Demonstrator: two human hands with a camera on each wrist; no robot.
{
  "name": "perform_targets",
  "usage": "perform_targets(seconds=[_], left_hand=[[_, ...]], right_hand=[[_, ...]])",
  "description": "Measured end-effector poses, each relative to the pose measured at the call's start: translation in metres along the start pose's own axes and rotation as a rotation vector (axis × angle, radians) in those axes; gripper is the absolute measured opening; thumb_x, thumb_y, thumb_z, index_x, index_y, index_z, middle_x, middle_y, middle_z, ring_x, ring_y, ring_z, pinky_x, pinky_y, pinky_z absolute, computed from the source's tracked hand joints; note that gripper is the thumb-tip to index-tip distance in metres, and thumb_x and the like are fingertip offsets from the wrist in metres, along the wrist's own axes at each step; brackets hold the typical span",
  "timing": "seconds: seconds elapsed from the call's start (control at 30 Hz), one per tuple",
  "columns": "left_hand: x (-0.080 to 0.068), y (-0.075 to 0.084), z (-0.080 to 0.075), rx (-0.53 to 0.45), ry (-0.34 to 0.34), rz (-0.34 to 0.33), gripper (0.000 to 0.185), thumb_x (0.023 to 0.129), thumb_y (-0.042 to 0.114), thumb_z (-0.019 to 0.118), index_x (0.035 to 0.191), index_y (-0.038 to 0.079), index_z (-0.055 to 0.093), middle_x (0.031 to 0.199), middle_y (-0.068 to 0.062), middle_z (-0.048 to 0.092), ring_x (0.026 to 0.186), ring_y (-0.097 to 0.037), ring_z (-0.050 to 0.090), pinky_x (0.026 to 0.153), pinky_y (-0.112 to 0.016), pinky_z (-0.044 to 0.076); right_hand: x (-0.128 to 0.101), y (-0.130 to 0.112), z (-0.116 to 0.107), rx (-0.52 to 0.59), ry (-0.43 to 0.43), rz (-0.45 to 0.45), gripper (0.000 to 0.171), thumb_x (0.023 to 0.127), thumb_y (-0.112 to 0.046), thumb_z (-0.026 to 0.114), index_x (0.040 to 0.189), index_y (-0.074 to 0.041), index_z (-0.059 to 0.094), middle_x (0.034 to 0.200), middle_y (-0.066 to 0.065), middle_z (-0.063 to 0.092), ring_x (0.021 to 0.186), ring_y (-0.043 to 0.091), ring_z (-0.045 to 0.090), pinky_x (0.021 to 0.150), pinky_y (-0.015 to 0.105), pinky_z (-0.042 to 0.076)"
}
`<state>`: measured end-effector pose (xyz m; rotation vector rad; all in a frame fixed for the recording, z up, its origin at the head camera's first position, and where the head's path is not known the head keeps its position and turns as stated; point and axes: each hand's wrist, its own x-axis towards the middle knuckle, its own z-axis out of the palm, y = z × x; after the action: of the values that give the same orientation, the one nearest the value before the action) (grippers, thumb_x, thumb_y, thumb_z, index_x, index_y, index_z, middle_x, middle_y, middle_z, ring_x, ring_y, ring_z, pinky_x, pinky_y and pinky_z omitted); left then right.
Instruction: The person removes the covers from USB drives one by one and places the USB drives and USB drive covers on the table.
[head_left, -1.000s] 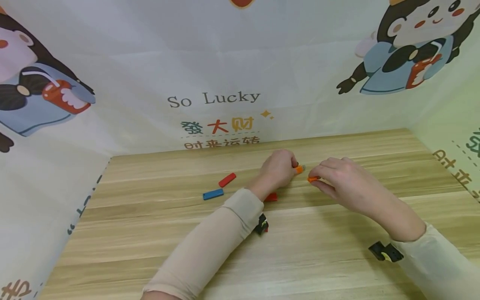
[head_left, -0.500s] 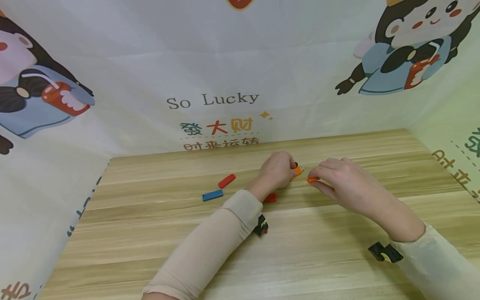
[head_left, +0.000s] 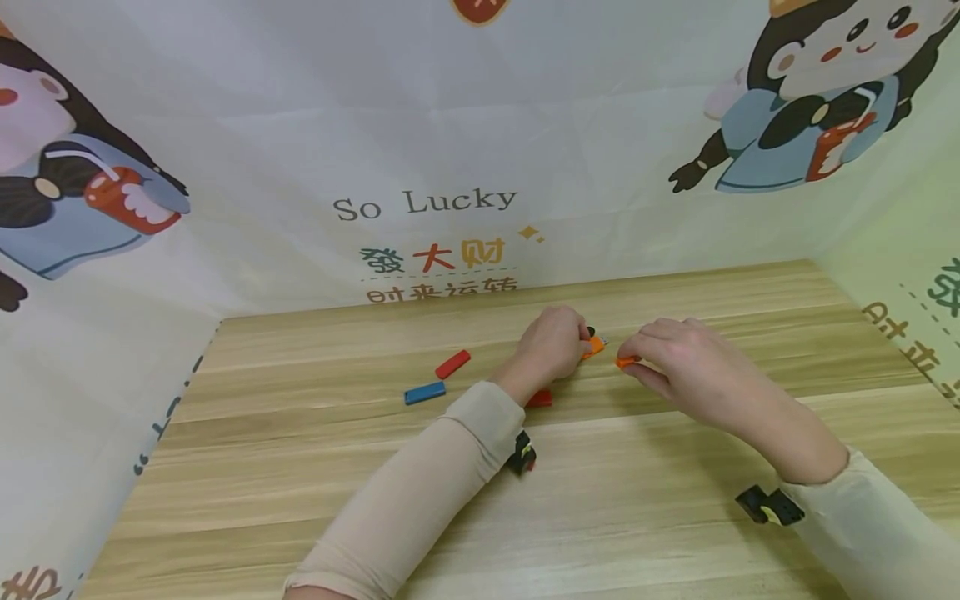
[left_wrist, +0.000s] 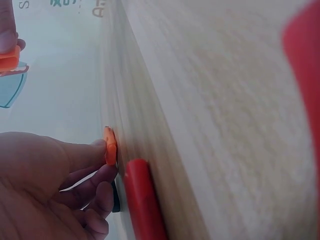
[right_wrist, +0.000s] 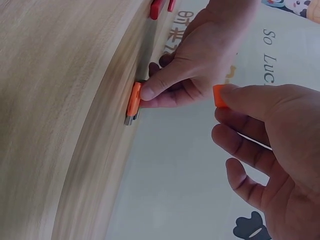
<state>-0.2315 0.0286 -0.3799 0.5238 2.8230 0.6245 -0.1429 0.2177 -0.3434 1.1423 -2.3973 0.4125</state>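
The USB stick point(right_wrist: 133, 100) is orange, the table point(head_left: 630, 517) wood-grained.

A white backdrop point(head_left: 300, 108) with cartoon figures point(head_left: 795, 137) rises behind a wood-grained tabletop point(head_left: 247, 467).

Smooth plastic USB stick point(right_wrist: 133, 100), metal plug point(right_wrist: 128, 120)

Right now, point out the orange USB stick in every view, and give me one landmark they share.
Head: the orange USB stick is right of centre, slightly below the middle.
Left wrist: the orange USB stick is left of centre, slightly below the middle.
Right wrist: the orange USB stick is slightly left of centre, above the middle, metal plug downward.
Shared landmark: the left hand, pinching the stick in all three.
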Motion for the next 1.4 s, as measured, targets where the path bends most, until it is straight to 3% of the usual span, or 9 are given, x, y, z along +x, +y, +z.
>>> perform_targets(seconds=[0.27,0.47,0.7,0.87,1.07,1.2,1.4], left_hand=[[0.0,-0.004,0.002,-0.048,0.017,0.011,0.011,0.103,0.021,0.073,0.102,0.012,0.08,0.108,0.002,0.073,0.089,-0.011,0.064,0.077,-0.024,0.053],[-0.005,-0.006,-0.004,-0.071,0.019,0.006,0.015,0.102,0.023,0.074,0.091,0.014,0.073,0.091,0.003,0.068,0.078,-0.013,0.058,0.07,-0.026,0.048],[-0.014,-0.007,-0.016,-0.085,0.061,0.006,0.012,0.104,0.024,0.073,0.105,0.013,0.076,0.12,0.004,0.074,0.096,-0.011,0.064,0.083,-0.026,0.053],[-0.024,-0.008,-0.025,-0.074,0.083,0.001,0.015,0.105,0.027,0.071,0.11,0.014,0.076,0.104,0.004,0.073,0.084,-0.013,0.062,0.077,-0.029,0.053],[-0.036,-0.013,-0.037,-0.077,0.117,0.013,0.022,0.105,0.029,0.071,0.12,0.013,0.075,0.096,0.003,0.067,0.083,-0.015,0.06,0.074,-0.03,0.051],[-0.044,-0.02,-0.043,-0.075,0.136,0.016,0.029,0.104,0.031,0.072,0.127,0.013,0.073,0.101,0.002,0.066,0.087,-0.016,0.06,0.076,-0.031,0.052],[-0.059,-0.029,-0.051,-0.069,0.167,0.06,0.034,0.103,0.03,0.073,0.13,0.01,0.072,0.118,-0.006,0.07,0.101,-0.02,0.064,0.088,-0.037,0.055]], right_hand=[[-0.001,0.0,0.003,0.01,-0.068,0.056,0.02,0.084,-0.001,0.088,0.098,-0.009,0.078,0.093,0.001,0.075,0.078,0.018,0.07,0.068,0.042,0.059],[-0.001,0.004,0.005,0.018,-0.073,0.065,0.02,0.084,0.0,0.088,0.098,-0.008,0.077,0.093,0.002,0.075,0.078,0.019,0.07,0.067,0.041,0.059],[0.004,0.009,0.007,0.027,-0.115,0.106,0.021,0.083,0.002,0.089,0.094,-0.008,0.075,0.089,0.003,0.074,0.075,0.018,0.068,0.068,0.04,0.059],[0.008,0.015,0.008,0.038,-0.157,0.118,0.019,0.084,0.002,0.088,0.093,-0.008,0.075,0.089,0.003,0.074,0.075,0.018,0.068,0.067,0.038,0.058],[0.014,0.025,0.009,0.064,-0.237,0.173,0.017,0.087,0.002,0.085,0.095,-0.009,0.074,0.091,0.002,0.074,0.079,0.02,0.07,0.071,0.04,0.06],[0.016,0.032,0.011,0.081,-0.279,0.195,0.016,0.089,0.002,0.083,0.095,-0.009,0.074,0.091,0.001,0.074,0.081,0.02,0.07,0.074,0.042,0.06],[0.018,0.04,0.017,0.086,-0.319,0.201,0.016,0.089,0.003,0.083,0.094,-0.01,0.074,0.091,0.001,0.075,0.082,0.02,0.07,0.075,0.042,0.059]])
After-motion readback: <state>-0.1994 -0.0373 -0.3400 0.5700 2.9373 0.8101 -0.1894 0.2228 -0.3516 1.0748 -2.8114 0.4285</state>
